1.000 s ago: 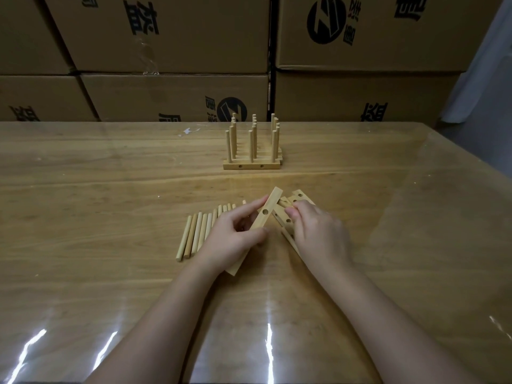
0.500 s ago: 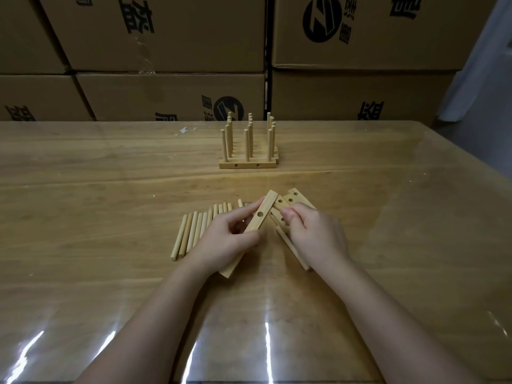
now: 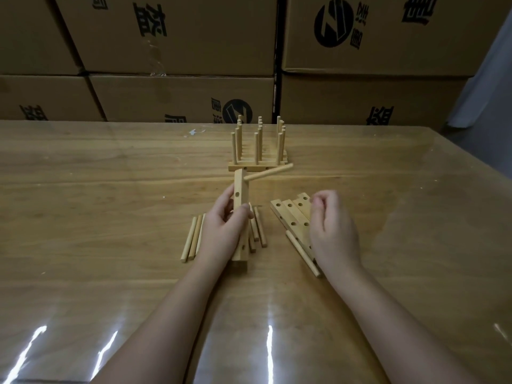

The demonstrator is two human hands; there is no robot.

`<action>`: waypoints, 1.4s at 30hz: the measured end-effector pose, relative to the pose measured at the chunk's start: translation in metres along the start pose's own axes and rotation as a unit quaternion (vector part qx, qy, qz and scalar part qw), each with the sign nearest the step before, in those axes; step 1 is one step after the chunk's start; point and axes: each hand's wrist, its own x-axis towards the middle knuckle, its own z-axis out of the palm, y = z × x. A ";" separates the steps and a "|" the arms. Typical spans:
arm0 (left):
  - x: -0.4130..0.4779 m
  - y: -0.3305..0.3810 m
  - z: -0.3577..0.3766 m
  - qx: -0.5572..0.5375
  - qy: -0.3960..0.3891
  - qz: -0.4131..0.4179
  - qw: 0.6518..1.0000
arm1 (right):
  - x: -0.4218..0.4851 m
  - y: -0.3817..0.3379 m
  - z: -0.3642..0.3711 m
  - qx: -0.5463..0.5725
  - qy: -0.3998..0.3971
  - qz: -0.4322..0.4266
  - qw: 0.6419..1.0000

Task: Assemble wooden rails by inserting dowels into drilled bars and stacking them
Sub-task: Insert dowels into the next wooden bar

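The drilled bar (image 3: 240,187) is being held upright, the left hand (image 3: 224,231) clamping its grip round it to steady the seated dowel (image 3: 268,173); the right hand (image 3: 332,231) is hovering, grip loosely curled, apparently empty.

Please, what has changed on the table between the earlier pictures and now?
The left hand still grips the pale drilled wooden bar, now turned more upright. A round wooden dowel now sticks out of its top hole, pointing right. The right hand has drawn back over the loose drilled bars, holding nothing. The loose dowels and the finished rail stack behind stayed put.
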 end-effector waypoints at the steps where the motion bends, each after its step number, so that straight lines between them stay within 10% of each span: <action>1: 0.001 0.000 0.001 -0.006 0.013 0.001 1.000 | -0.002 0.000 0.001 -0.053 -0.049 -0.017 0.997; 10: -0.003 0.002 0.007 0.010 0.009 0.014 1.000 | -0.031 -0.030 0.014 -0.333 -0.182 -0.092 0.921; 19: -0.001 0.000 0.006 0.003 0.022 0.004 1.000 | -0.033 -0.027 0.016 -0.341 -0.224 -0.048 0.912; 25: 0.000 0.000 0.005 0.011 0.023 0.008 1.000 | -0.014 -0.019 0.009 0.064 -0.188 0.100 0.975; 30: 0.001 0.000 0.006 0.011 0.024 0.017 1.000 | 0.001 -0.017 -0.003 0.465 -0.113 0.278 0.833; 42: 0.000 0.011 0.006 -0.053 0.025 -0.044 0.997 | 0.001 -0.013 0.001 0.538 -0.080 0.288 0.788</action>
